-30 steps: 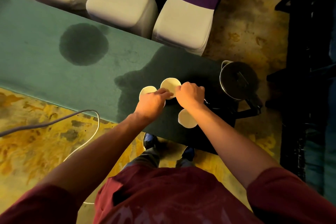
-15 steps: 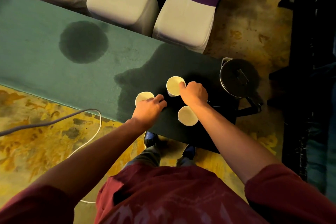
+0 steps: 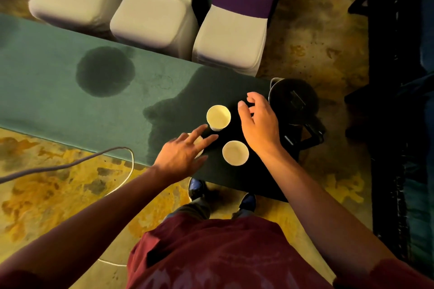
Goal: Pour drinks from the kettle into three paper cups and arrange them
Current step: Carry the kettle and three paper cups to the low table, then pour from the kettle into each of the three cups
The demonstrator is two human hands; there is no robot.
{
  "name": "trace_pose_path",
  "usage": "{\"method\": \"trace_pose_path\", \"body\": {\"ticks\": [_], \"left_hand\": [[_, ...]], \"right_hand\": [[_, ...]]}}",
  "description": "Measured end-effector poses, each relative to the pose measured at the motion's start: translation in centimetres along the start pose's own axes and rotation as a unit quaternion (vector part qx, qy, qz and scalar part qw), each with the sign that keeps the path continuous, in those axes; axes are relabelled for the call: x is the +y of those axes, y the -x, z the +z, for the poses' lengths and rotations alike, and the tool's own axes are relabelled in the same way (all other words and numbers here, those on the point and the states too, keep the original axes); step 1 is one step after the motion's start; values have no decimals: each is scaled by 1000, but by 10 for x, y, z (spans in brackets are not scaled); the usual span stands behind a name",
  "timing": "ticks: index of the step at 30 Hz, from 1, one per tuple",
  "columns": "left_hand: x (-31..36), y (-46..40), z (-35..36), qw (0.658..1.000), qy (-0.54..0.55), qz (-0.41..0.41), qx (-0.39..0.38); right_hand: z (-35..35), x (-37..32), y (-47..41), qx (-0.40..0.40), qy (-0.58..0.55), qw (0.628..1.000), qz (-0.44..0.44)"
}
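Nearest the camera are a dark red shirt (image 3: 211, 253), two bare forearms reaching forward, and two blue shoes (image 3: 197, 186) on the yellow patterned floor (image 3: 58, 195), where a pale cable (image 3: 70, 164) loops.

On the near edge of the green-covered table (image 3: 47, 82) there are three paper cups. The near cup (image 3: 235, 153) stands upright and free, between the two wrists. The left hand (image 3: 182, 155) lies flat with its fingers spread and loose, gripping nothing; it hovers over the left cup (image 3: 199, 141), which it mostly hides, so only a sliver of pale rim shows by the fingers, and whether skin touches the cup cannot be told. The far cup (image 3: 218, 117) stands upright just beyond the left fingertips, apart from both hands. What the cups hold cannot be made out.

The right hand (image 3: 258, 124) is released too, fingers curled loosely in the air, just right of the far cup and just left of the one dark kettle (image 3: 293, 101). The kettle sits at the right end of the table with its lid on and its black handle (image 3: 310, 134) pointing toward the person.

Farther on, the cloth bears one round dark patch (image 3: 105, 71) and a larger dark patch around the cups. Beyond the table stand three white-covered chairs (image 3: 150, 19), the right one banded in purple.
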State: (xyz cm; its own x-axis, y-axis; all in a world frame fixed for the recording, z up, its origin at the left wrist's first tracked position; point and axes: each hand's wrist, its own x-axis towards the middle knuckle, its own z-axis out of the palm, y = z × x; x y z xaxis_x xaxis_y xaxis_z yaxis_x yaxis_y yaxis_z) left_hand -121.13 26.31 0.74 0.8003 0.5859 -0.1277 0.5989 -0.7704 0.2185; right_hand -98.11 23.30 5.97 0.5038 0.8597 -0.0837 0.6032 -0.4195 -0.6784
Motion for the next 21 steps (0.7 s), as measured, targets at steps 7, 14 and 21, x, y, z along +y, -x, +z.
{"method": "trace_pose_path", "body": {"ticks": [7,14,21], "left_hand": [[22,-1,-7,990,52,-40,128],[77,-10,30,912,290,-287,-40],[92,-39,44,874,337,-345,-59]], "right_hand": [[-72,33,34,201,-83,968,-126],[-82,107,46,141,-111,980,91],[-94,147,15,-4,-234,958,168]]}}
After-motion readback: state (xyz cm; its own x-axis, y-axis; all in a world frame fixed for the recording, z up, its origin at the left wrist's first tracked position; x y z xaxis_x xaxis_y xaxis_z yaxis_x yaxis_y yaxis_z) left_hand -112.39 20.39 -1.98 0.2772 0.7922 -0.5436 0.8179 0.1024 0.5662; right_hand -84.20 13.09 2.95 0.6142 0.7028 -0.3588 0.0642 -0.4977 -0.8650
